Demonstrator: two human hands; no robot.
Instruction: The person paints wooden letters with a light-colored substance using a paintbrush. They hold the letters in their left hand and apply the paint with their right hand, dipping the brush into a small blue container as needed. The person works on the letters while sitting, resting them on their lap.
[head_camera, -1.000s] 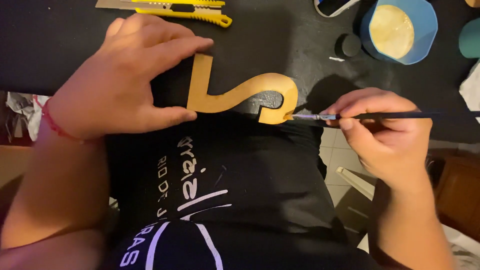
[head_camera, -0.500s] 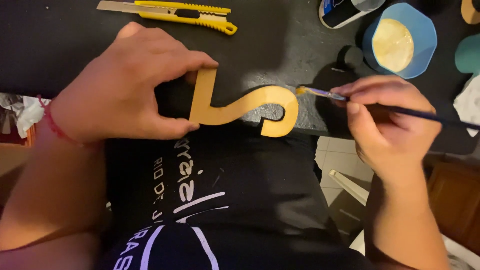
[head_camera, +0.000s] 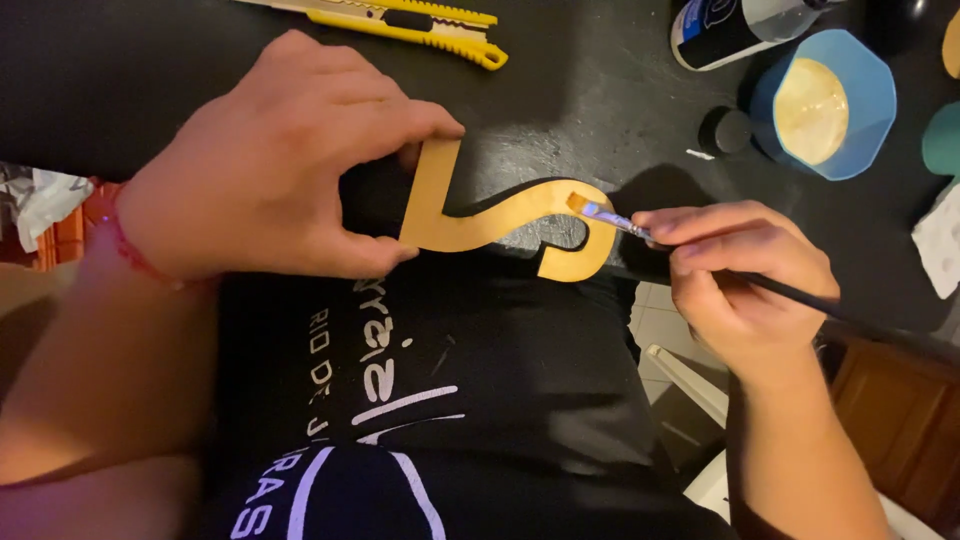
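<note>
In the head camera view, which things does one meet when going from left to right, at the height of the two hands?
Red bracelet → left hand → gold curved cutout → paintbrush tip → right hand.

Both forearms are bare to the lower edge of the frame — no sleeves show. A thin red cord bracelet (head_camera: 130, 255) circles the wrist at the left of the frame. The torso wears a black T-shirt (head_camera: 450, 400) with white lettering and white stripes — lower centre.
</note>
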